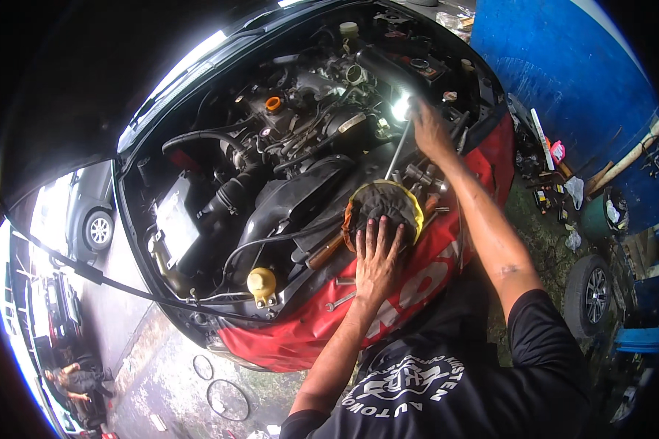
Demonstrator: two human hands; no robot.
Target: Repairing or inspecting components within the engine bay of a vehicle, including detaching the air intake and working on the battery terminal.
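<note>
My left hand [375, 260] lies with spread fingers on a dark, crumpled cloth pad with yellow-orange edges [381, 205] at the front of the open engine bay. My right hand [430, 130] is closed at the top of a slim metal rod [397, 154], beside a bright light [401, 107]; exactly what it grips is hidden in the glare. Below the pad are a wooden handle [322, 251] and metal wrenches [340, 303] on the red fender cover [289, 340]. The engine [285, 117] lies beyond both hands, and a yellow-capped reservoir [262, 279] sits left of my left hand.
The raised hood [58, 80] and its prop rod [88, 272] are at the left. A blue barrier [556, 66], clutter, a green bucket [597, 219] and a loose wheel [587, 296] line the right. Parked vehicles [95, 212] and belts [227, 401] on the floor are at lower left.
</note>
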